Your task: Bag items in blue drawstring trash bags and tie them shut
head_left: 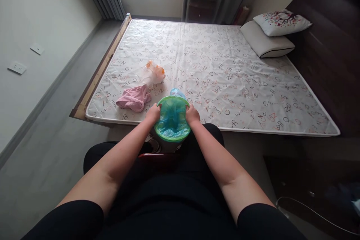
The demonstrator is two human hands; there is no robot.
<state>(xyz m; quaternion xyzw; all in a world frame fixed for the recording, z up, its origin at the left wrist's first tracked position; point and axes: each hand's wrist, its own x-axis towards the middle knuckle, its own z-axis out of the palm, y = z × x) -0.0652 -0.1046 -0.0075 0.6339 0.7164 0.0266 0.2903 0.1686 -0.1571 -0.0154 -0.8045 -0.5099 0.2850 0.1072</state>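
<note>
At the centre of the frame, a green-rimmed bin (pixel 172 140) lined with a translucent blue-green bag (pixel 173 118) stands just before the mattress edge. The left hand (pixel 153 114) has its grip closed on the rim's upper left; the right hand (pixel 192 115) has its grip closed on the upper right. On the mattress (pixel 213 75), left of centre, lie a pink cloth (pixel 134 98) and a crumpled, orange-marked plastic bag (pixel 152 74). Two pillows (pixel 277 32) are stacked upper right.
</note>
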